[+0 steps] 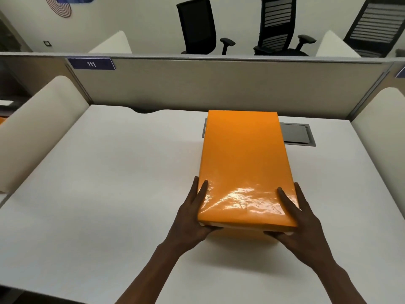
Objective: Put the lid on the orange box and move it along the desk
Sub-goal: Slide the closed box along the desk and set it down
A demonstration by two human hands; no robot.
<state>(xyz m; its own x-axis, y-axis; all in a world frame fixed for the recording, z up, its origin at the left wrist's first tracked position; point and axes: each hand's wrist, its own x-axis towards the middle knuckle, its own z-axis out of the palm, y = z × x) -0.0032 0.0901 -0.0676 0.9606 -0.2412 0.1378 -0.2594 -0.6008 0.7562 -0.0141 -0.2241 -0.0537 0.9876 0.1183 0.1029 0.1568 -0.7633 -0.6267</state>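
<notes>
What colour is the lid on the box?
Glossy orange lid, seen in the head view.

The white desk (98, 183) carries the lidded orange box (245, 167), partly covering a grey hatch (295, 134).

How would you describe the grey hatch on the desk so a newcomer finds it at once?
Start at the white desk and go to its far edge, below the partition. The hatch is a flat grey panel sunk into the desktop, partly hidden behind the orange box. It is the only dark, recessed thing there.

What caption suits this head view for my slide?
Both hands, left hand and right hand, grip the lidded orange box on the white desk.
</notes>
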